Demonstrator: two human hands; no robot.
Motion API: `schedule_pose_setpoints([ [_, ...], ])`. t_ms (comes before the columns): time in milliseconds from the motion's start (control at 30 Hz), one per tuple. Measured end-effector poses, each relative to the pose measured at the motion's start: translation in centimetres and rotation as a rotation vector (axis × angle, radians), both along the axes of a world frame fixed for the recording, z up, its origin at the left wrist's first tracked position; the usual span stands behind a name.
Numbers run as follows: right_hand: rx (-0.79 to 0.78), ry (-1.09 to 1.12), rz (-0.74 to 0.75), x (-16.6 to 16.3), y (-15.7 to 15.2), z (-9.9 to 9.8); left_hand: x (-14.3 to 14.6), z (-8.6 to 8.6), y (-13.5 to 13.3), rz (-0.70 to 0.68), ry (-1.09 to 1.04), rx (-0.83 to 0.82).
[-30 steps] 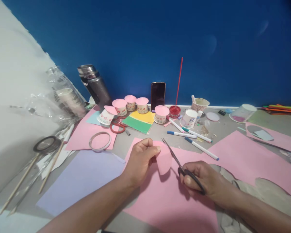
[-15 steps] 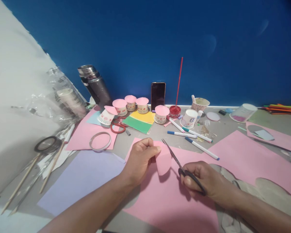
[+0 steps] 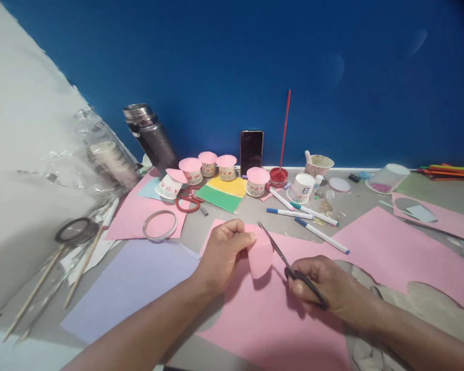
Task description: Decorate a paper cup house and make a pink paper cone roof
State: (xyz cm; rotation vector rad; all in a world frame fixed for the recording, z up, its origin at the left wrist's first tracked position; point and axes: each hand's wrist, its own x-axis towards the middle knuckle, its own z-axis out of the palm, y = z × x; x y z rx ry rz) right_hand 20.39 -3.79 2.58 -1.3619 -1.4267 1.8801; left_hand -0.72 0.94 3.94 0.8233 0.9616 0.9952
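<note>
Pinched between the thumb and fingers of my left hand (image 3: 226, 252) is a piece of pink paper (image 3: 262, 257) with a curved right edge. My right hand (image 3: 320, 288) grips black-handled scissors (image 3: 280, 250) by their loops. The blades point up and to the left, close beside the paper's curved edge; they look nearly closed. Beneath both hands lies a large pink sheet (image 3: 278, 330). Beyond them stand several small paper cups with drawn flowers and pink paper tops, among them one decorated cup (image 3: 257, 183) near the middle.
Markers (image 3: 320, 235) lie past my right hand. A phone (image 3: 251, 152) leans on the blue wall, near a red pot (image 3: 279, 178) with a stick. Left are a tape ring (image 3: 144, 226), red scissors (image 3: 188, 203), a purple sheet (image 3: 127, 293) and a flask (image 3: 150, 136). Cut pink sheets (image 3: 379, 242) lie right.
Almost nothing differs. Both hands, the pink piece and the scissors keep their places; the view has shifted very slightly.
</note>
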Motion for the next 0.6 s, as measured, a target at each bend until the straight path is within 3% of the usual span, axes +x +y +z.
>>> schedule_pose_setpoints([
  [600, -0.008, -0.028, 0.032, 0.09, -0.03, 0.69, -0.85, 0.11, 0.38, -0.048, 0.066, 0.019],
])
